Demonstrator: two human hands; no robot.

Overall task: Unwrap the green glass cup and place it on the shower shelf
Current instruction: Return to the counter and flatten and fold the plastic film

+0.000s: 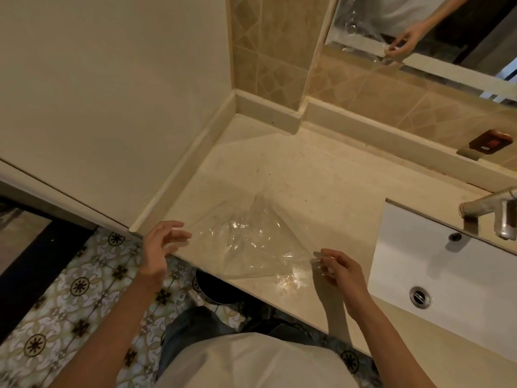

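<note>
A sheet of clear plastic wrap point(249, 242) lies spread and crinkled on the beige counter point(293, 175), near its front edge. My right hand point(338, 268) pinches the wrap's right corner between thumb and fingers. My left hand point(162, 245) hovers at the wrap's left edge with fingers spread, holding nothing. No green glass cup shows anywhere, and no shower shelf is in sight.
A white sink point(436, 278) with a drain and a metal faucet point(492, 211) sits to the right. A mirror point(419, 32) hangs above, reflecting a hand and wrap. A dark HOT sign point(489, 142) leans at the backsplash. A dark bin point(215, 289) stands under the counter on patterned floor tiles.
</note>
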